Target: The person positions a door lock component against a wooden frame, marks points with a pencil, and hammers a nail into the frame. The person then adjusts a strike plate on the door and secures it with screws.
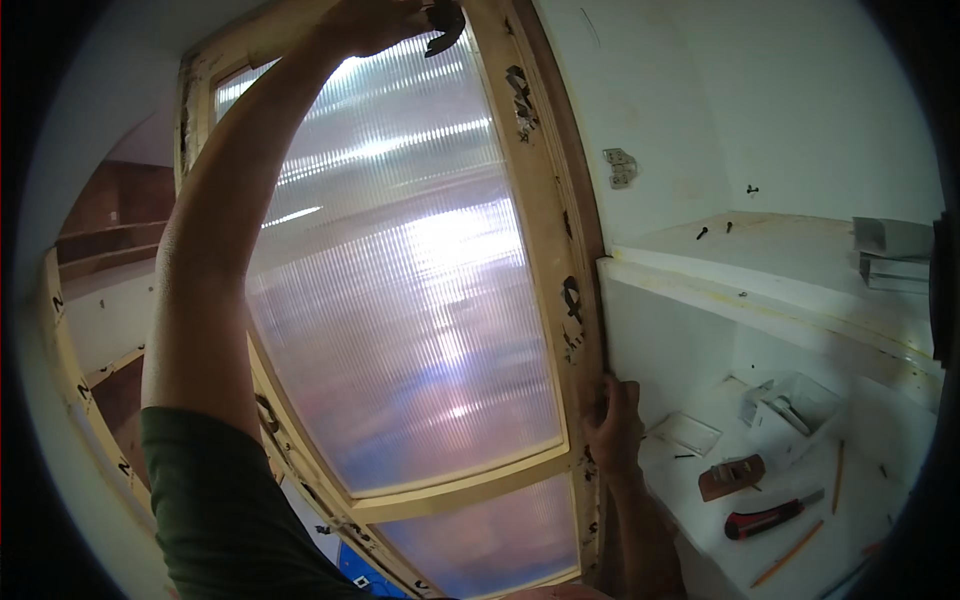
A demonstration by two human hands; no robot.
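A wooden-framed door [475, 487] with a ribbed translucent panel [400, 330] stands tilted before me, its pale frame dotted with dark marks. My left arm reaches across it to the top. Up there my left hand [380, 22], partly cut off by the picture's edge, is closed on a dark curved tool [445, 28] whose kind I cannot make out. Lower down, my right hand [614, 425] is at the door's right edge, beside the dark cabinet side. Its fingers are curled, and what they pinch, if anything, is hidden.
White cabinet shelves [770, 295] fill the right side, with a metal hinge [620, 168] on the wall above. On the lower shelf lie a red-black utility knife [765, 518], a small wooden block plane [730, 477], pencils [788, 553] and a clear container [795, 405]. Another marked frame [85, 390] stands left.
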